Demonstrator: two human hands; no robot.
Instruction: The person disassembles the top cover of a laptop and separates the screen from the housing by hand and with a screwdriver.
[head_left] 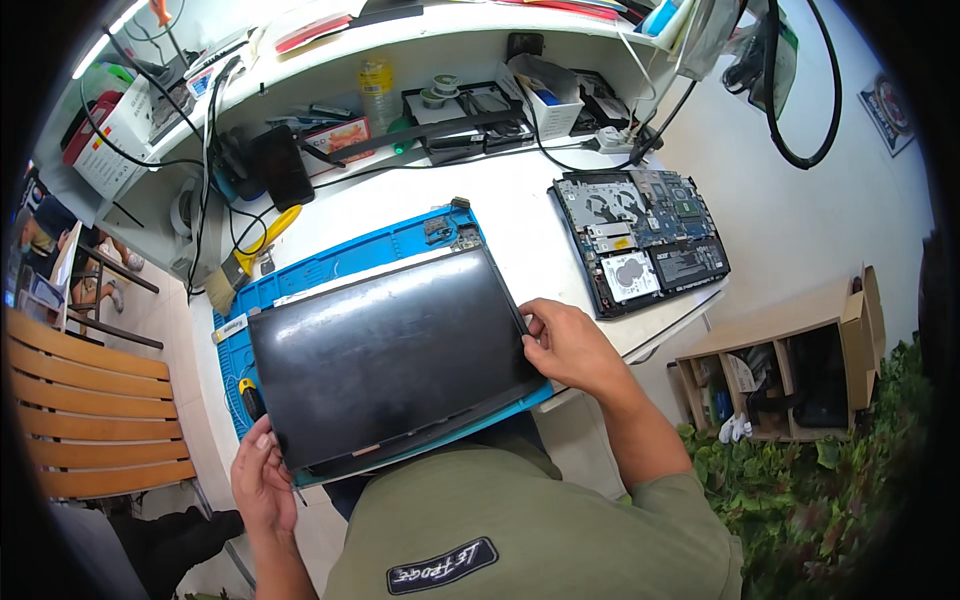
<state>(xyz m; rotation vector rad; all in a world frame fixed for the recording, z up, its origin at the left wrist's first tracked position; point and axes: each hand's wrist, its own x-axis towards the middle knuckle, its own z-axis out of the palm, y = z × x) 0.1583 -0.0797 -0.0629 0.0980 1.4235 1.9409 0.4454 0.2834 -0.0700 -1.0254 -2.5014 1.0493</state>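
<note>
A dark laptop screen panel (390,350) lies tilted across a blue work mat (350,240) at the desk's front. My left hand (265,475) is closed on the panel's lower-left edge. My right hand (560,345) grips its right edge, fingers bent round it. A yellow-and-black screwdriver (250,398) lies left of the panel. Small dark parts (438,228) sit at the mat's back corner. An opened laptop base (640,240) with exposed board, drive and battery rests on the desk to the right.
A shelf (300,70) with cables, boxes, a bottle and tools runs along the back. A phone (282,165) and brush (225,285) are at left. A wooden chair (95,400) and a seated person's legs (105,270) appear left; a cubby (775,360) and foliage right.
</note>
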